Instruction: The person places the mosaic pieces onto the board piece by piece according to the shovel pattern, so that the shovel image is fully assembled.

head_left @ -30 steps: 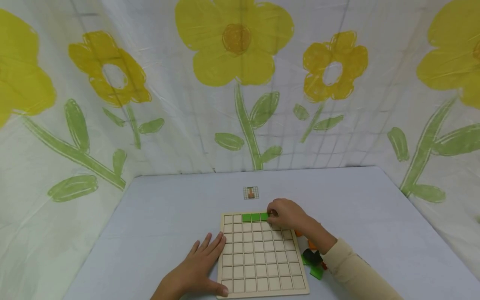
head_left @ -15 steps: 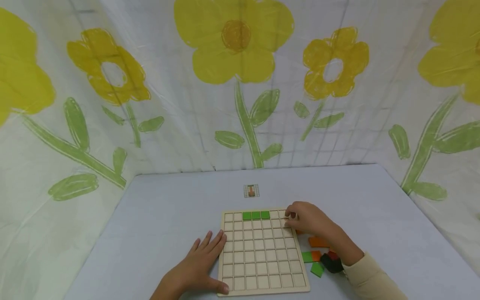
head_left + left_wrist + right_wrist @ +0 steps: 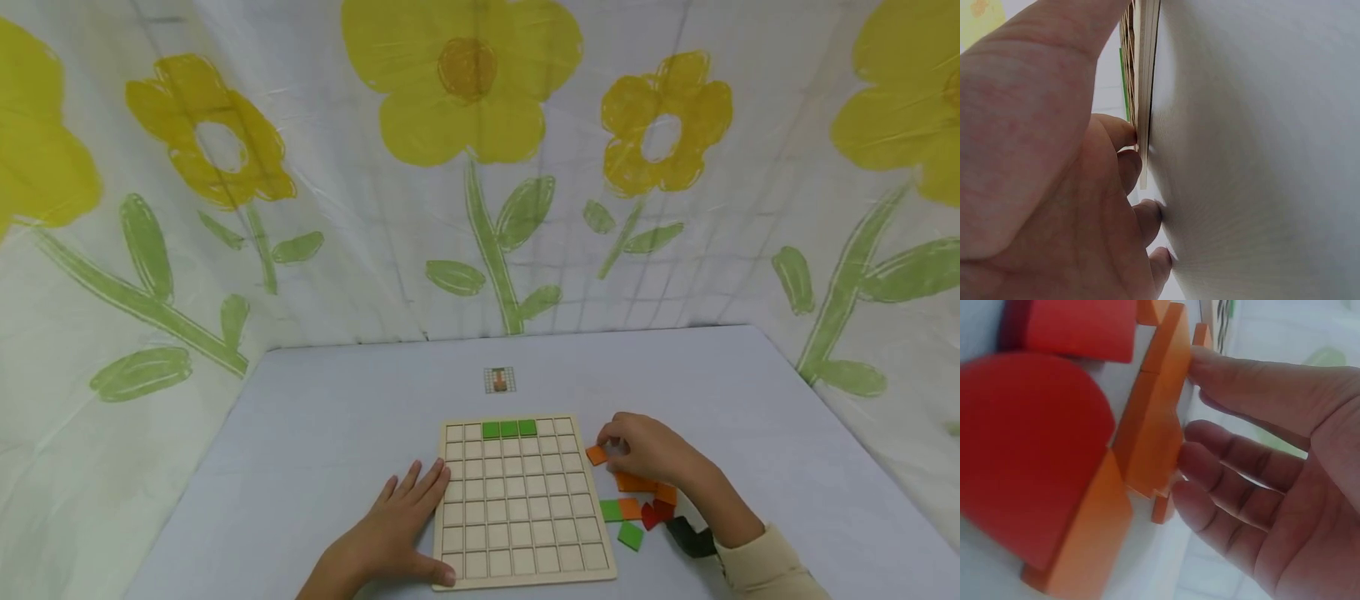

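Touching orange tiles (image 3: pixel 636 482), right hand (image 3: pixel 651 450); left hand (image 3: pixel 390 537) steadies board (image 3: pixel 521 567).

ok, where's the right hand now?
Head view: right hand is right of the grid board, fingertips touching the orange tiles in the loose pile.

No readable text, labels, numbers or signs, small card (image 3: pixel 499 380) too tiny to read

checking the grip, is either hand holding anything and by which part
Nothing is lifted. Right hand touches flat orange square tiles at their edges; left hand rests flat against the wooden grid board.
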A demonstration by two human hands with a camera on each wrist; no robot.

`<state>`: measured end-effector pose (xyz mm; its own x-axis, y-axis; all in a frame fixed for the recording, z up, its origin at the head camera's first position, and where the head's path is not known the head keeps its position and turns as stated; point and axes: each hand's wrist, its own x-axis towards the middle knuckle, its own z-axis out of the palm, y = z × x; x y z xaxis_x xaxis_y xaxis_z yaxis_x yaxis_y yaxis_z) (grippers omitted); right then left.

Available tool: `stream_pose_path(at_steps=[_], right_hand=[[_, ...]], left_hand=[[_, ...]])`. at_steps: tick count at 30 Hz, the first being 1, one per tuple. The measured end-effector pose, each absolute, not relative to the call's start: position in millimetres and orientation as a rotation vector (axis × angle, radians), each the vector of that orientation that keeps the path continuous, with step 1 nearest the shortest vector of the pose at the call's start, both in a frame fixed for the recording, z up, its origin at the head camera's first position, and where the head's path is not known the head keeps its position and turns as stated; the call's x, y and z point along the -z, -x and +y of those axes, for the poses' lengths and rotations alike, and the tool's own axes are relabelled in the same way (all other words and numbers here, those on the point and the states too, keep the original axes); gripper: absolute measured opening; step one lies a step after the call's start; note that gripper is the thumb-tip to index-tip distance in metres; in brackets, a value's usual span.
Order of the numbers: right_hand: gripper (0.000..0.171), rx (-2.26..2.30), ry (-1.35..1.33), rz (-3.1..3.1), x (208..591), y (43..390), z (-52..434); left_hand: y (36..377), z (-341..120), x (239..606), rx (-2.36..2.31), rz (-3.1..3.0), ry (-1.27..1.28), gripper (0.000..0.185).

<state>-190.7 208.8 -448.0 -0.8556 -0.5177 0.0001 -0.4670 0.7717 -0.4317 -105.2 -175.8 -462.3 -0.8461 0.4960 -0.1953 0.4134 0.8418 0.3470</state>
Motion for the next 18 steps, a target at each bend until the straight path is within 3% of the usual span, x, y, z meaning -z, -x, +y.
stream_pose_path(at_steps=[18], right_hand=[[0.018,0.623,0.834,2.864,451.7,192.2,206.0]], left_hand=[[106.1,-177.1,466.8,-0.443,2.746,-0.681,0.123]])
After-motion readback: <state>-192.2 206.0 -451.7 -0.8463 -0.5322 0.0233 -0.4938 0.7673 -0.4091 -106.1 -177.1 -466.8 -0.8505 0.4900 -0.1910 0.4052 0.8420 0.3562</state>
